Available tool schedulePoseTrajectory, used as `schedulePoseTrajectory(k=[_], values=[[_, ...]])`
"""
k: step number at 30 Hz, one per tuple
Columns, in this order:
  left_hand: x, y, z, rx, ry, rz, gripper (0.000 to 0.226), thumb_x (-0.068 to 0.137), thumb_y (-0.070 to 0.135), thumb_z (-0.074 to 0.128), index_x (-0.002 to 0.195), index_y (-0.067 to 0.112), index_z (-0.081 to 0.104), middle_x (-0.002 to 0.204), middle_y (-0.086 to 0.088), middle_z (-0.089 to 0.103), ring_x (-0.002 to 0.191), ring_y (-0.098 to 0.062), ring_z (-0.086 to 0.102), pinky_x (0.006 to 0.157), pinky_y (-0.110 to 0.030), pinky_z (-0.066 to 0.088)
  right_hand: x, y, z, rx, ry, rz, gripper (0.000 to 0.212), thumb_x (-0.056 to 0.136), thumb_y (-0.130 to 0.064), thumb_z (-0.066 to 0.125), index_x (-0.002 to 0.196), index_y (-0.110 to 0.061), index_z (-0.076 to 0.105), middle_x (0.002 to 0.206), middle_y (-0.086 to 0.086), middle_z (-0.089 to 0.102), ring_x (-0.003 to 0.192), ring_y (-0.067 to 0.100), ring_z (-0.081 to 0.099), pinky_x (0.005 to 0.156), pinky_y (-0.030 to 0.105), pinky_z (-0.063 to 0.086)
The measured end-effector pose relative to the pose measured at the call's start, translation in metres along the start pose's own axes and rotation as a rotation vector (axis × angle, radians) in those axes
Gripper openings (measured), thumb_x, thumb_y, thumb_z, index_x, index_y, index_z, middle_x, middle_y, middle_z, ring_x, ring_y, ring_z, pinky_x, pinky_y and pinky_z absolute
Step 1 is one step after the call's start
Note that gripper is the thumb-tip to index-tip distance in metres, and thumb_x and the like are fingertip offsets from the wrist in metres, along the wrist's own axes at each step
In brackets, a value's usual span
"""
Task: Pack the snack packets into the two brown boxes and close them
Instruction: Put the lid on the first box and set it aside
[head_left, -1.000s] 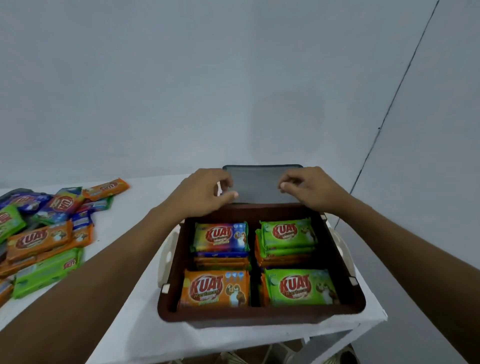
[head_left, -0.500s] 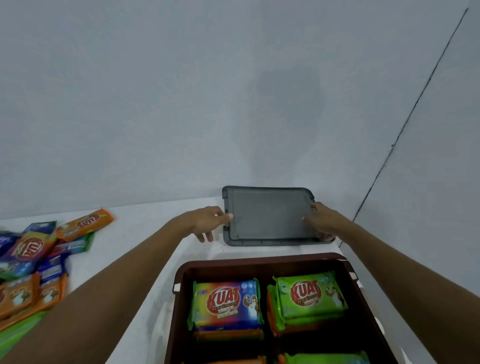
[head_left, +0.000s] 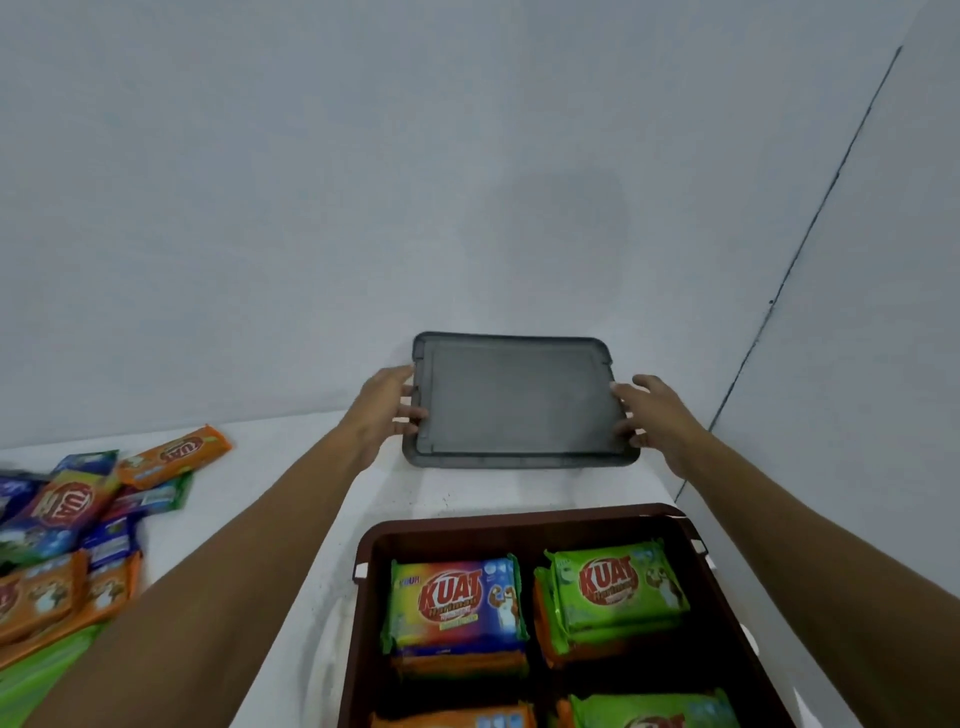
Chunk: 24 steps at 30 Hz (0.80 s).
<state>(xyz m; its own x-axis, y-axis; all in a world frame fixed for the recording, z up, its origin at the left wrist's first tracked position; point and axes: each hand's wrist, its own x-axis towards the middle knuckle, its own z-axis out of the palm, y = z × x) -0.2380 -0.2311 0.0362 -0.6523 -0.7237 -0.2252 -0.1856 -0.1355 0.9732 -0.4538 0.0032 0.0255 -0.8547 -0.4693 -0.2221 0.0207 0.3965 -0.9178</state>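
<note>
A dark grey lid (head_left: 519, 402) leans tilted against the wall at the back of the white table. My left hand (head_left: 387, 408) grips its left edge and my right hand (head_left: 649, 415) grips its right edge. Below it stands an open brown box (head_left: 519, 522) holding stacked snack packets: a multicoloured one (head_left: 454, 603) at the back left, a green one (head_left: 621, 584) at the back right, with orange and green packets at the bottom edge. The box's front part is out of view.
A heap of loose snack packets (head_left: 67, 525) in orange, blue and green lies on the white table (head_left: 291, 467) at the left. The grey wall (head_left: 467, 182) rises right behind the lid. The table's right edge lies beside the box.
Both hands have gone from the lid's near edge to its two side edges. The lid now stands higher and more upright against the wall. The view has tilted upward.
</note>
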Motion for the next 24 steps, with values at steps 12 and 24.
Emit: schedulePoseTrajectory(k=[12, 24], values=[[-0.127, 0.007, -0.025, -0.229, 0.050, 0.084, 0.051, 0.098, 0.053, 0.042, 0.099, 0.006, 0.061, 0.103, -0.013, 0.061, 0.090, -0.032, 0.067, 0.081, -0.038, 0.054, -0.122, -0.004, -0.047, 0.538, -0.067, -0.113, 0.053, 0.097, -0.055, 0.041, 0.116, -0.009, 0.061, 0.107, 0.007, 0.063, 0.097, 0.025, 0.066, 0.085, 0.037, 0.050], [-0.215, -0.068, -0.027, 0.509, 0.204, 0.395, 0.055, 0.083, 0.030, 0.075, 0.132, 0.031, 0.050, 0.118, 0.005, 0.050, 0.107, -0.017, 0.046, 0.080, -0.024, 0.041, -0.197, 0.077, -0.055, 0.043, -0.147, -0.190, 0.061, 0.092, -0.013, 0.059, 0.145, -0.032, 0.036, 0.146, 0.000, 0.034, 0.130, 0.017, 0.036, 0.096, 0.037, 0.043]])
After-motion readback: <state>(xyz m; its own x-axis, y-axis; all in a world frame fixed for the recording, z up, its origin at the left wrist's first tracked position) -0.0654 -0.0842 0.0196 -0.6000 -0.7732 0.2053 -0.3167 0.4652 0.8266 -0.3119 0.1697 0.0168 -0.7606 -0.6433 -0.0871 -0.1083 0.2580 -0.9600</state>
